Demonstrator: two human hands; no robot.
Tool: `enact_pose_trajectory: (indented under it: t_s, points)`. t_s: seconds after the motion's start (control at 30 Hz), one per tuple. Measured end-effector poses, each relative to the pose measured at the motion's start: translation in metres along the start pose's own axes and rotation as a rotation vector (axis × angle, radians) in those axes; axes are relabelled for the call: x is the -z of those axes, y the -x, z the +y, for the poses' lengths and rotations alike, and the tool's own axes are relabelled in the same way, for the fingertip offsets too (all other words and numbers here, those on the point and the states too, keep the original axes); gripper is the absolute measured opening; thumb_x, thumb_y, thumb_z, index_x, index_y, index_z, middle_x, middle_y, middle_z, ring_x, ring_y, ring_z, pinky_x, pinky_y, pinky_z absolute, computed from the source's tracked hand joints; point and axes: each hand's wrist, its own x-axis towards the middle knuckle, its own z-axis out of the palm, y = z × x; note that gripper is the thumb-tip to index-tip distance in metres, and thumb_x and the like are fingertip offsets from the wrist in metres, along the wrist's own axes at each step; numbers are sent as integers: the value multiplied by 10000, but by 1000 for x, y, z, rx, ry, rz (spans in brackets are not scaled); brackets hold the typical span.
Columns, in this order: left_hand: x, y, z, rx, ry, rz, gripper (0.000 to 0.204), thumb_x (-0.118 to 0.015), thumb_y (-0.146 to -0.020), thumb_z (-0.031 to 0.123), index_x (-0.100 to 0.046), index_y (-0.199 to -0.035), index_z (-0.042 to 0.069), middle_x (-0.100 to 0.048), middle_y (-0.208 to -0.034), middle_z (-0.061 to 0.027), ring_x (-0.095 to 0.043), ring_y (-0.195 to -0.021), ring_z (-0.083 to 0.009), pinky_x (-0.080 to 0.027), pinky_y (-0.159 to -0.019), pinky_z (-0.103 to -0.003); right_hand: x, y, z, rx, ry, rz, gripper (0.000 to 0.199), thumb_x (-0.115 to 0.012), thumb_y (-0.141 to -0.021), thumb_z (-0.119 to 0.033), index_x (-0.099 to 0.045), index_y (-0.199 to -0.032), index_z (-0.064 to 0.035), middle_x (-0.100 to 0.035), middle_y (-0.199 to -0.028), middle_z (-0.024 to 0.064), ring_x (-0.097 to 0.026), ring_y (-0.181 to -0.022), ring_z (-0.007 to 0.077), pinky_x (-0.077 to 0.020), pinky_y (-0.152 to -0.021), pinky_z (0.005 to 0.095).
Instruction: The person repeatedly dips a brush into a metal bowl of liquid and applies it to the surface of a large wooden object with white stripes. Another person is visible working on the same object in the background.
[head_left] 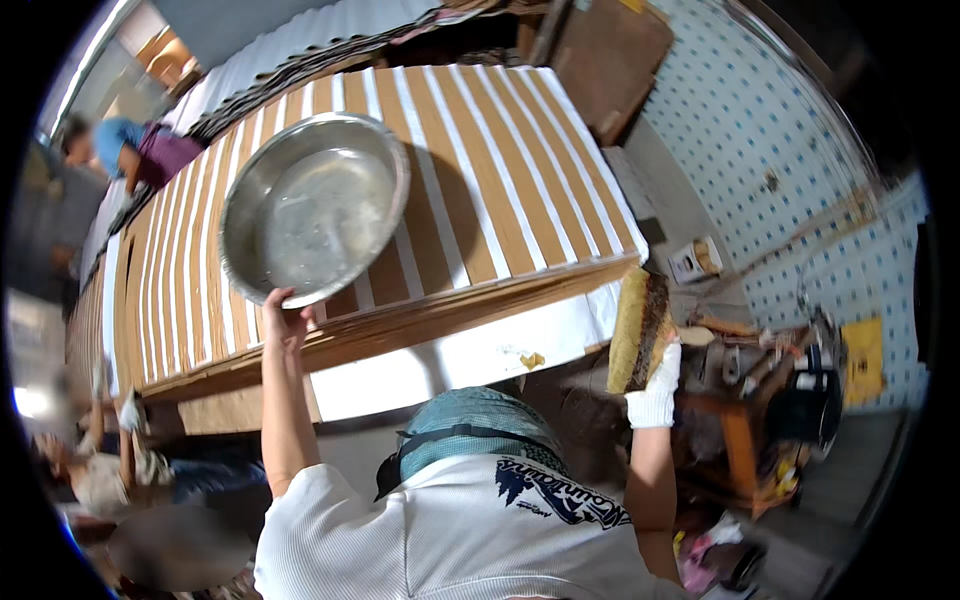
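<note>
My left hand [285, 318] is bare and grips the near rim of a wide round metal basin [385, 235]. The basin tilts above the striped table, casting a shadow to its right; a thin cloudy, pale residue shows on its inside. My right hand [657, 385], in a white knit glove with bare fingertips, is closed on a wide brush [628, 335] with a yellowish side and a dark brown band. The brush is upright, just off the table's right corner. Its handle is mostly hidden by my fingers.
Brown and white strips [490, 180] lie side by side across the long table. Two other people [165, 155] work along its left side. To the right stand a wooden stool [742, 445], a cluttered bench, a small white container [695, 262] and a blue-dotted wall [760, 130].
</note>
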Motion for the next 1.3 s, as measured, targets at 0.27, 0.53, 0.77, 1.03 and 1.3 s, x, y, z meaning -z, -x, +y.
enact_pose_trajectory:
  t_s: [0.27,0.53,0.77,1.03,1.3]
  points:
    - [-78,70,-88,123,63,212,67,-615,-790,105,-600,-838,62,-616,-864,-65,-616,-791,-223,-556,-627,-379,-67,-174,29,-377,145,28,564,-570,-916,-451,-453,-1336,-93,-571,-1244,100,-593,-1103,263,-534,-913,449]
    - [-206,110,-205,236,-85,243,206,-566,-731,82,-602,-920,10,-621,-894,-99,-625,-816,-246,-534,-649,-380,-25,-280,-39,-521,84,178,400,-461,-998,-331,-498,-1308,-81,-572,-1284,92,-569,-1149,243,-473,-1000,428]
    - [-356,96,-302,311,-176,255,456,-571,-712,23,-540,-1166,-9,-609,-1096,-93,-592,-1026,-248,-472,-928,-384,101,-357,-152,-520,43,420,436,-486,-986,-319,-482,-1324,-44,-560,-1292,129,-557,-1161,278,-450,-1016,428]
    - [-483,37,-458,540,-62,141,415,-586,-766,-28,-544,-1177,4,-610,-1104,-87,-575,-1058,-241,-451,-919,-363,186,-473,-319,-290,193,370,508,-561,-937,-369,-490,-1325,-49,-569,-1281,106,-564,-1137,259,-459,-1006,424]
    - [-581,-78,-585,706,-76,-15,343,-580,-811,-15,-569,-1153,-2,-616,-1090,-85,-581,-1021,-220,-452,-898,-348,271,-602,-375,-154,475,654,471,-461,-988,-389,-468,-1354,-93,-538,-1339,67,-550,-1181,253,-468,-989,429]
